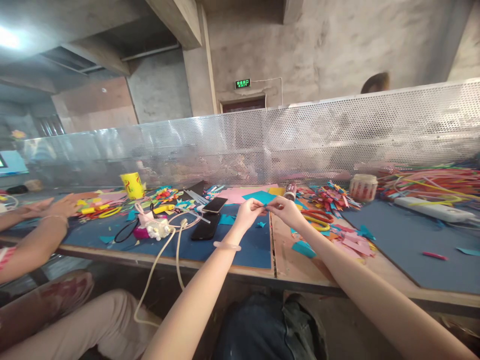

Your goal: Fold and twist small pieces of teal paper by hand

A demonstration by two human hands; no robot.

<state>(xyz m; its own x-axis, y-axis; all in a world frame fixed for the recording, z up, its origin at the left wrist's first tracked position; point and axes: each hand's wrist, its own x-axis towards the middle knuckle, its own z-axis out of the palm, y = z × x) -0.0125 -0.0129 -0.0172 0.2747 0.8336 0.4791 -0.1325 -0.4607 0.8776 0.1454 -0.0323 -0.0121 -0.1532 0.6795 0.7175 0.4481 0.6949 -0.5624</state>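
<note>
My left hand point(248, 212) and my right hand point(286, 209) meet above the blue mat point(240, 242), fingertips pinched together on a small teal paper piece point(267, 204). A clear bangle circles my left wrist. Beside my right hand lie red-and-yellow scissors point(318, 220). More teal paper scraps point(303, 248) rest on the wooden bench edge below my right forearm. Two black phones point(210, 216) lie left of my left hand.
A co-worker's arms point(41, 220) reach in at the far left. A yellow cup point(132, 185), coloured paper bits, a white cable point(165, 260), a tape roll point(363, 187), coloured strips point(431, 181) and a white power strip point(431, 209) crowd the bench. A perforated metal screen point(262, 145) stands behind.
</note>
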